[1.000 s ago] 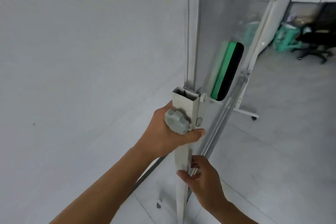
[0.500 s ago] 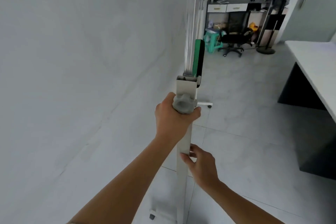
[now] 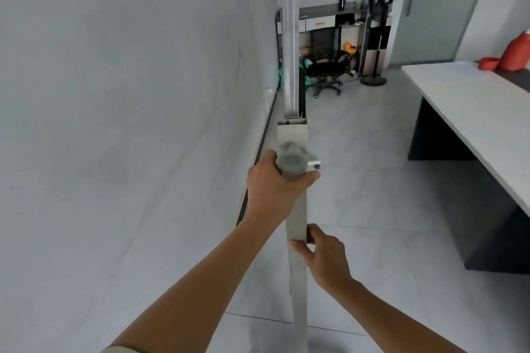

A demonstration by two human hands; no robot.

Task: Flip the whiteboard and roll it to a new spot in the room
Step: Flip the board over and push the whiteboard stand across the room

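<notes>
The whiteboard (image 3: 291,49) stands edge-on ahead of me, so only its thin silver frame shows. Below it runs the stand's upright post (image 3: 295,209), a pale metal bar with a grey locking knob (image 3: 294,162) near its top. My left hand (image 3: 272,186) is wrapped around the post just under the knob, thumb across the front. My right hand (image 3: 321,255) grips the same post lower down, fingers curled round its right edge. The stand's feet and wheels are out of view.
A plain white wall (image 3: 129,94) runs close along the left. A long white table (image 3: 470,112) with dark legs stands on the right, a red jug (image 3: 516,51) on it. At the far end are a black office chair (image 3: 327,69), shelves and a standing fan (image 3: 378,28). Tiled floor lies between.
The board has turned from showing its face with the green eraser to edge-on. The view swung right, revealing the room and table. Both hands have kept their hold on the post.
</notes>
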